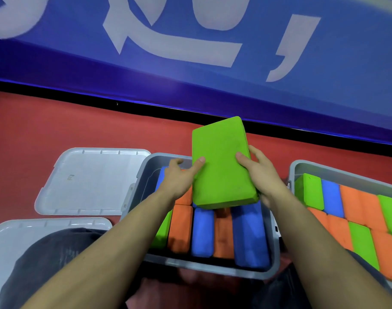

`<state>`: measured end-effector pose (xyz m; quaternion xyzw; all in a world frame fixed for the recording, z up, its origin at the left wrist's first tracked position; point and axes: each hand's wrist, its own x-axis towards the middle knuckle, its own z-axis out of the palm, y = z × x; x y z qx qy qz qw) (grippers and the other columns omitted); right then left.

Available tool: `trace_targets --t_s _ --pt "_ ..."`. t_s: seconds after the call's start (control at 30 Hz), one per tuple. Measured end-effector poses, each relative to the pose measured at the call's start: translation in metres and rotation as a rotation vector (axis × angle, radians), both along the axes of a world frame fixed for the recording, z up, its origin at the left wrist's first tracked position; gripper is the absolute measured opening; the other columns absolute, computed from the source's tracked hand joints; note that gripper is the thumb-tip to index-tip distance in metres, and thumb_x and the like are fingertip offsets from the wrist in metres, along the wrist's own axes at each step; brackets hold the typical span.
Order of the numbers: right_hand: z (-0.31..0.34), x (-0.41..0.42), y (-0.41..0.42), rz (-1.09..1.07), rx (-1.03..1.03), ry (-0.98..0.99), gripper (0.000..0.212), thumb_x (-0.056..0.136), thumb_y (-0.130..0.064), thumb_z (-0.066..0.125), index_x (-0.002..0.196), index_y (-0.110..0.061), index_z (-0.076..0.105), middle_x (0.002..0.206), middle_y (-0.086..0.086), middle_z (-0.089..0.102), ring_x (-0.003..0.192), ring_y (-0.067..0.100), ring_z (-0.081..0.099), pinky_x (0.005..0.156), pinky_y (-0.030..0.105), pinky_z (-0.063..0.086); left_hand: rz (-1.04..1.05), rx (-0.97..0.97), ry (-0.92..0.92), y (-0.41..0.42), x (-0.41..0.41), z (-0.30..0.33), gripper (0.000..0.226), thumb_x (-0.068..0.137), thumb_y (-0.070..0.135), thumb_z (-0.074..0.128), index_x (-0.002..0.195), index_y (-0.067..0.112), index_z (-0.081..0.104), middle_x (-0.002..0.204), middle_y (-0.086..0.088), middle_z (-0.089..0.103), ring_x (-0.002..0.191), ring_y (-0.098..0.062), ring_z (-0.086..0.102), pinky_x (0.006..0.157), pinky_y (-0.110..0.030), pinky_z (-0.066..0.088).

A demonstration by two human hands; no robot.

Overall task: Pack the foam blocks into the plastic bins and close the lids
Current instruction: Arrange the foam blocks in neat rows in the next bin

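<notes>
i hold a green foam block [221,163] between both hands above the middle bin [273,259], its broad face tilted up toward me and its far end lifted over the bin's far wall. my left hand [179,179] grips the block's left edge, thumb lying on the top face and fingers curled round the side. my right hand [260,172] clamps the right edge the same way, thumb on top, fingers wrapped behind.

inside the middle bin, foam blocks stand on edge in a row under the green one: a green block [162,230] at the left, then an orange block [180,228], a blue block [201,233], another orange one [222,237] and a larger blue block [250,235] against the right wall. more blue and orange foam shows behind them, partly hidden by my left hand.

right of the middle bin, a second bin [306,167] is packed with green, blue and orange blocks in two rows. left of the middle bin, a grey lid [88,181] lies flat on the red floor [57,126], and a second lid [34,228] lies nearer me, partly under my dark-clothed knee [57,259]. beyond the middle bin, a blue banner [212,85] with pale lettering stands along the floor.
</notes>
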<state>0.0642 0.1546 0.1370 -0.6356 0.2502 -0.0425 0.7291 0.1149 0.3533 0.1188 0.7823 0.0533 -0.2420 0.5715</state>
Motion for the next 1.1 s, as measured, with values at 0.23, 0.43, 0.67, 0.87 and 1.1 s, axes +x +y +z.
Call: trace_targets --t_s 0.23,0.43,0.67,0.87,1.1 --pt "-0.014 0.013 0.026 0.098 0.177 -0.004 0.031 0.103 -0.023 0.055 0.134 -0.02 0.059 0.123 0.001 0.073 0.112 0.018 0.07 0.092 0.032 0.059 0.029 -0.234 0.211 0.026 0.012 -0.017 0.09 0.067 0.076 0.076 0.137 0.025 0.051 0.121 0.004 0.072 0.101 -0.017 0.074 0.086 -0.046 0.061" --pt "-0.064 0.013 0.022 0.214 -0.401 0.233 0.063 0.098 -0.039 0.063 0.152 -0.011 0.044 0.149 0.004 0.052 0.137 0.018 0.05 0.115 0.036 0.04 0.137 -0.034 0.077 0.06 0.01 -0.057 0.105 0.053 0.08 0.079 0.136 0.021 0.054 0.125 0.003 0.069 0.105 -0.017 0.071 0.098 -0.046 0.056" --pt "-0.108 -0.016 -0.007 0.318 -0.813 0.603 0.093 0.085 -0.063 0.067 0.159 -0.023 0.027 0.162 0.013 0.028 0.149 0.034 0.029 0.12 0.047 0.03 0.202 0.198 0.02 0.092 0.014 -0.074 0.07 0.09 0.033 0.075 0.146 0.003 0.045 0.134 -0.011 0.059 0.123 -0.03 0.059 0.106 -0.041 0.046" --pt "-0.125 -0.031 -0.021 0.274 -0.811 0.789 0.11 0.078 -0.07 0.071 0.161 -0.034 0.008 0.163 0.019 0.013 0.146 0.045 0.026 0.115 0.053 0.035 0.164 0.504 0.009 0.094 0.02 -0.09 0.086 0.085 0.045 0.077 0.15 0.006 0.036 0.145 -0.022 0.049 0.131 -0.041 0.05 0.108 -0.048 0.042" --pt "-0.151 -0.046 -0.025 0.444 -0.91 0.852 0.12 0.08 -0.053 0.079 0.151 -0.057 -0.018 0.158 0.015 0.001 0.121 0.045 0.052 0.1 0.05 0.05 -0.018 0.671 -0.087 0.065 0.018 -0.08 0.107 0.073 0.073 0.071 0.157 0.022 0.028 0.164 -0.013 0.02 0.149 -0.037 0.027 0.119 -0.052 0.028"
